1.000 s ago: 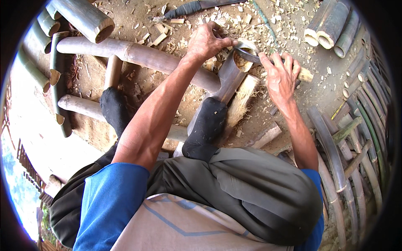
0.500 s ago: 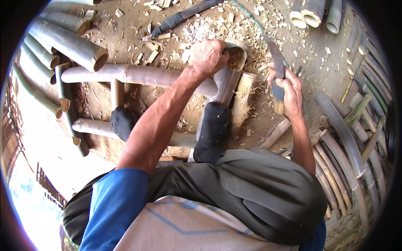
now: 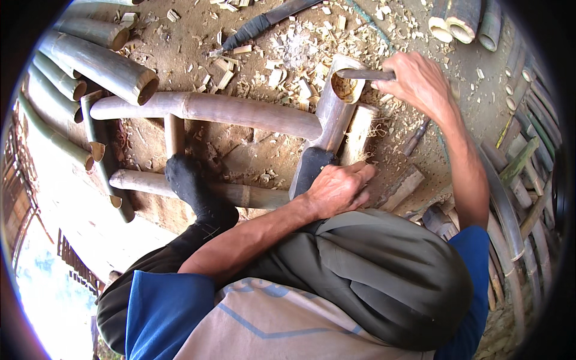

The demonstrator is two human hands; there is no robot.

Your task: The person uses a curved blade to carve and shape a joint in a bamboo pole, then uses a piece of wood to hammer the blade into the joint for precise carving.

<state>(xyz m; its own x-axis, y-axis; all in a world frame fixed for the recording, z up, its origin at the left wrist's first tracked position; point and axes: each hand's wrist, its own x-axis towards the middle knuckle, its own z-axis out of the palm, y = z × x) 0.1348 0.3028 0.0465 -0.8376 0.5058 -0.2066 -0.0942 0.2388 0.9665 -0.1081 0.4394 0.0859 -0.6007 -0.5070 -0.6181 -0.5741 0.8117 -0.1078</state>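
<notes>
A dark knife blade (image 3: 367,74) reaches from my right hand (image 3: 417,85) across the hollowed open end of a thick bamboo post (image 3: 338,114). My right hand is closed round the handle, which the fingers mostly hide. The post joins the long bamboo rails (image 3: 240,114) of a ladder-like frame lying on the ground. My left hand (image 3: 339,189) rests low beside my black-socked foot (image 3: 315,165), which presses on the post. Its fingers curl downward near the lower end of a frayed pale wood block (image 3: 360,135); what lies under them is hidden.
A machete with a wrapped handle (image 3: 247,33) lies beyond the frame among scattered chips. A small dark-handled tool (image 3: 417,138) is on the ground to the right. Cut bamboo poles (image 3: 96,63) lie at the left, with more bamboo tubes (image 3: 462,21) far right and piled poles (image 3: 501,198) at right.
My left hand has left the post's end and come down beside my foot. My right hand has moved the knife up to that opening. My other foot has shifted slightly.
</notes>
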